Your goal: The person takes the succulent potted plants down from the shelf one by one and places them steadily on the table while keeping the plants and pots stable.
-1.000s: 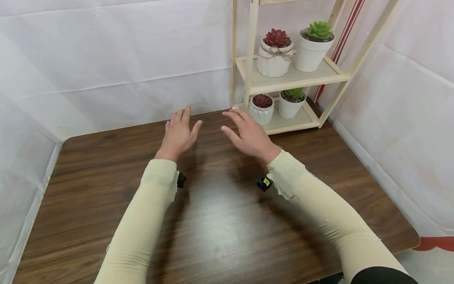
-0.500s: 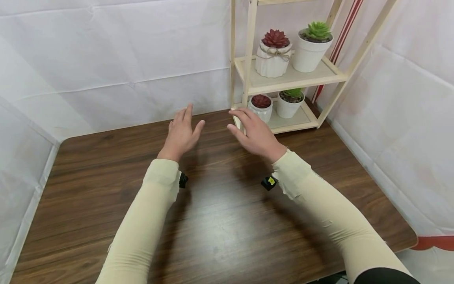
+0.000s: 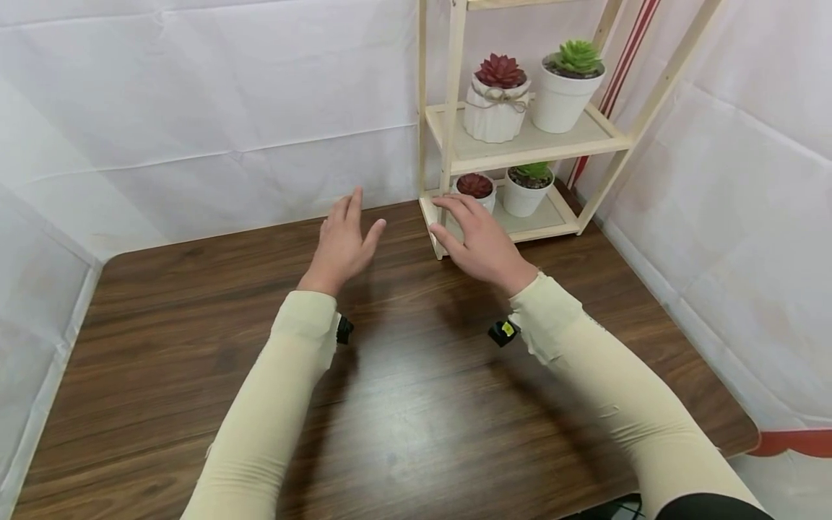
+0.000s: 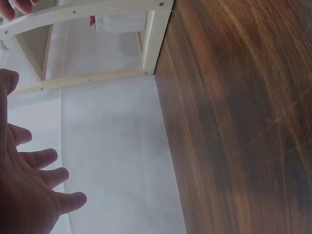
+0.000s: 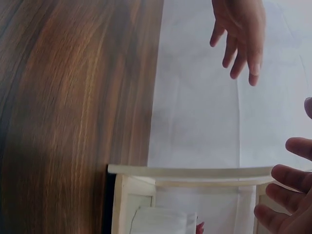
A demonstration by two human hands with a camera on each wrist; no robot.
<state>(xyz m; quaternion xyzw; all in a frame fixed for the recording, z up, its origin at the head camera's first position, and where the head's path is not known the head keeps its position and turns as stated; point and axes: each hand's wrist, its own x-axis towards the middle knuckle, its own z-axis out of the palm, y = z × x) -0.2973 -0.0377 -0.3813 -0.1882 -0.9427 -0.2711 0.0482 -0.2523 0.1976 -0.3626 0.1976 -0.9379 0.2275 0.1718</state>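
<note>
Above the brown wooden table point(image 3: 195, 347) my left hand point(image 3: 341, 249) is held in the air, fingers apart and holding nothing. To its right, my right hand point(image 3: 484, 245) hovers at the left front of a pale wooden shelf point(image 3: 520, 160), also with nothing in its fingers. In the head view the right fingertips overlap the lower tier and partly hide a small white pot with a red succulent point(image 3: 474, 186). Beside that pot stands a small white pot with a green succulent point(image 3: 525, 193). The left wrist view shows my left fingers point(image 4: 41, 158) spread, apart from the shelf.
On the middle tier stand a ribbed white pot with a red succulent and a twine bow point(image 3: 495, 112) and a larger white pot with a green succulent point(image 3: 565, 101). White cloth point(image 3: 214, 94) hangs behind the table and at both sides.
Both hands have moved a little to the right, the right one further across the shelf's lower left corner. The shelf has shifted slightly left in view. The pots stay in their places on it.
</note>
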